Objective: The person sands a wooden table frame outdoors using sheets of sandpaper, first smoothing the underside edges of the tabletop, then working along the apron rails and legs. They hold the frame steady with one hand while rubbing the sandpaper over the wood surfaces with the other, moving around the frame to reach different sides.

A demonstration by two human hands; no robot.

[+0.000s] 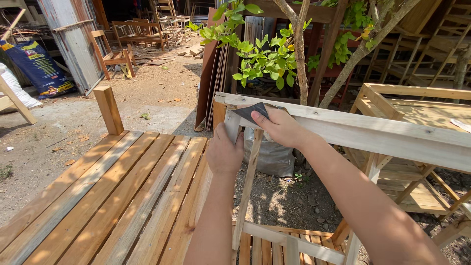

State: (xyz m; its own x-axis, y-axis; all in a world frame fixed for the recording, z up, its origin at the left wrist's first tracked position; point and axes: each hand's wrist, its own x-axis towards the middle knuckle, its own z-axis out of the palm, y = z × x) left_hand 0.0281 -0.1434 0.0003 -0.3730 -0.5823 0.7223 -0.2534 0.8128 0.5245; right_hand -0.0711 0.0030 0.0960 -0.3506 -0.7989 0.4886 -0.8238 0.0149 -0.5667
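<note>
Pressing a dark sheet of sandpaper (252, 113) against the top rail (373, 130) of a pale wooden frame, the right hand (280, 126) has its grip closed over the sheet near the rail's left end. Left hand (224, 153) wraps the upright post (248, 181) just below that corner, grip closed on it. A slatted surface (113, 196) lies to the left; a leafy tree (274, 54) stands behind.
</note>
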